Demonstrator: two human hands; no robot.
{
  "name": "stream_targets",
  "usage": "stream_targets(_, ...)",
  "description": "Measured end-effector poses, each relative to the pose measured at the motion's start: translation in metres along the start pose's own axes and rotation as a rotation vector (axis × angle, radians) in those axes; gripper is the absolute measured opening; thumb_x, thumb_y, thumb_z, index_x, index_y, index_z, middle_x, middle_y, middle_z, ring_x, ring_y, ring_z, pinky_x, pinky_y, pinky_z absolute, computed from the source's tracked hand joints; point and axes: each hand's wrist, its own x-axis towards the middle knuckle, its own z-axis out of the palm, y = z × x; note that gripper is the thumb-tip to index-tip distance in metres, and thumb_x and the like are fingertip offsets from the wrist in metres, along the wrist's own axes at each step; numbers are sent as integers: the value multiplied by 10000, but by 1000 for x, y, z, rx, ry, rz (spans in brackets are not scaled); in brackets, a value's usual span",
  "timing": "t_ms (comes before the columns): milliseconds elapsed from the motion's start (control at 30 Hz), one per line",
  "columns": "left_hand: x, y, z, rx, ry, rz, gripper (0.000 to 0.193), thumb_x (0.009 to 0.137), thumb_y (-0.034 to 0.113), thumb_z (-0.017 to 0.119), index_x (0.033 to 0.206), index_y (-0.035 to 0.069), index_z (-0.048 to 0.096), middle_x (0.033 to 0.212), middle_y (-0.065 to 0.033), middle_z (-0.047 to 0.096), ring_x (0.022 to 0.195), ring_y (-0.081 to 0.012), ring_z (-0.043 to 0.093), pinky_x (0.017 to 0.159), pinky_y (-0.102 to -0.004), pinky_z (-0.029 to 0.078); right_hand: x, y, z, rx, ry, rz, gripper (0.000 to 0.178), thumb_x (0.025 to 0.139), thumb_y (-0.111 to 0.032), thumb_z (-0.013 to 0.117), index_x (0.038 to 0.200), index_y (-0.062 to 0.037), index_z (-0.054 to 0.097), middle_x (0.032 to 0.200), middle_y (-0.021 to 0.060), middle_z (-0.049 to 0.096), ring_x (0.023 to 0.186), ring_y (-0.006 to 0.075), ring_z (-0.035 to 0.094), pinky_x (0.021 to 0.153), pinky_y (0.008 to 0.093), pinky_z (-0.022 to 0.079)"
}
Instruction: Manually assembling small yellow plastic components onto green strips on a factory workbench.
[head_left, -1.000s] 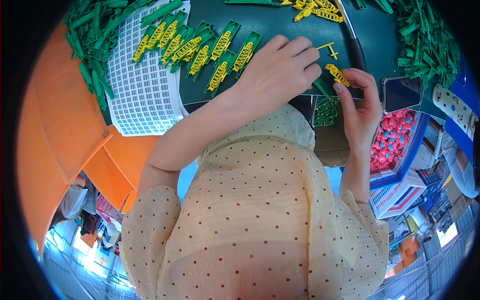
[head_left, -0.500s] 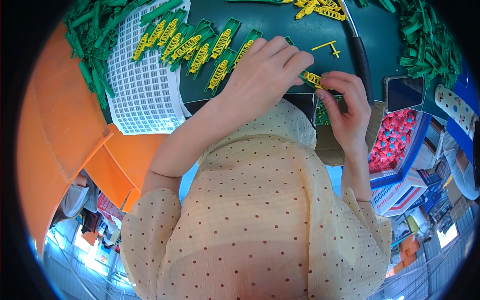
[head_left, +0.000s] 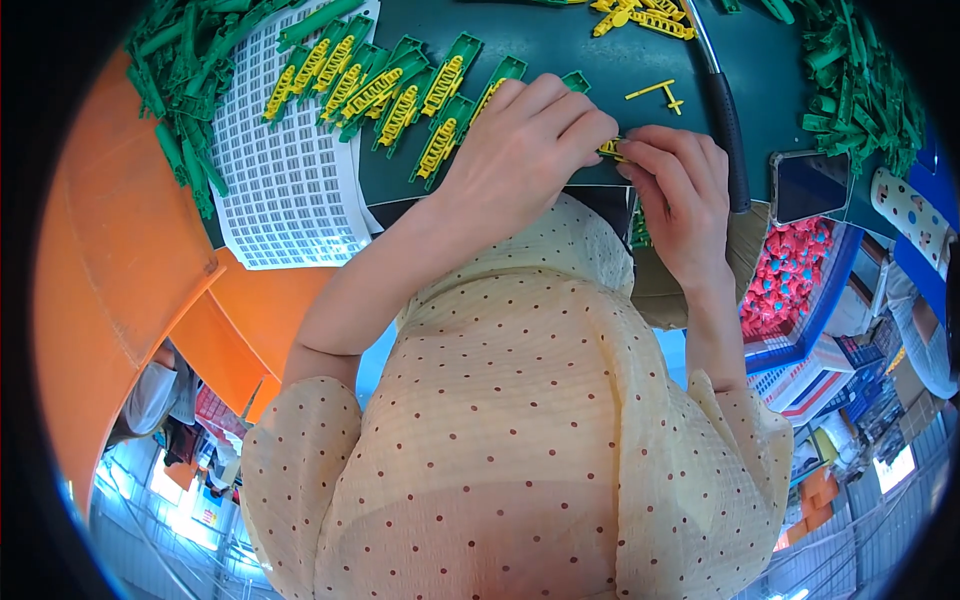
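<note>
1. Right hand (head_left: 685,185): its grip pinches a small yellow piece (head_left: 609,149) between thumb and fingertips, at the counter's near edge.
2. Left hand (head_left: 540,140) curls close beside it; from here I can't tell what that grip holds.
3. Leftward, a staggered row of green pieces with yellow inserts (head_left: 437,150) looks finished.
4. Plenty seems left: loose yellow parts (head_left: 660,18), and green heaps right (head_left: 865,100) and left.
5. The dark green counter (head_left: 540,45) also carries a printed sheet (head_left: 285,190), black-handled tool (head_left: 728,140) and phone (head_left: 812,187).
6. Beyond stand a blue-rimmed bin (head_left: 810,345) and orange panels (head_left: 110,270).
</note>
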Motion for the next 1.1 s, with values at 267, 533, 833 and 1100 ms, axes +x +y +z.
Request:
stream_targets(267,-2,-3,2,-17,15,15,223,791,116,757,976,99,634,952,4,642,902,-214,578,744,-351,405,-1,0,-1,-16,10,-19,261,751,-10,773,987,-86,695,1024,30,678,922,231,618,810,344,444)
stream_targets(533,-5,-6,5,24,39,85,171,766,104,703,929,110,652,930,14,633,886,-194,568,736,-337,408,2,1,-4,25,-54,31,286,748,-1,782,1007,-89,698,1024,40,671,929,239,619,811,353,453)
stream_targets(833,-7,-4,7,63,73,104,195,752,85,728,945,105,713,952,15,687,854,-174,585,694,-326,406,6,0,-6,33,-103,115,299,734,-5,793,1003,-75,682,1012,55,639,933,256,604,799,362,462)
stream_targets(1100,-2,6,4,172,21,96,144,709,120,638,850,96,660,850,-5,539,867,-177,540,755,-316,413,11,1,-4,24,-136,47,294,710,5,781,972,-69,670,1013,44,654,943,257,595,811,364,454)
